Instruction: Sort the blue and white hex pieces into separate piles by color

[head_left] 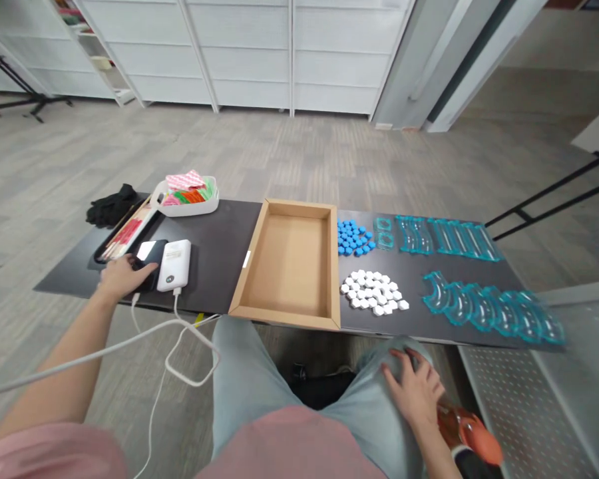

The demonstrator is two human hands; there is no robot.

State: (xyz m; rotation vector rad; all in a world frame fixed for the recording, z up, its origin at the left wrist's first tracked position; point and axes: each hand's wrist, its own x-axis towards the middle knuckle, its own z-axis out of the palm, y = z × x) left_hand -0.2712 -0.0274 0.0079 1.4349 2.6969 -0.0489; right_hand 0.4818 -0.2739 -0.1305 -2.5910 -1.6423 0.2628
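Note:
My left hand is at the left of the black table, gripping the near-left edge of a dark phone, thumb across its face. A cable runs from the phone's near end. Right beside it lies a white power bank with a white cable plugged in. My right hand rests on my knee, fingers spread and holding nothing. An open cardboard box with a bare bottom stands at the table's middle. To its right lie blue hexagonal pieces and white hexagonal pieces.
Clear teal plastic track pieces lie in a straight row and a curved row. At the left are a white basket of colourful packets, a black tray and black gloves. A white cable loops before the table.

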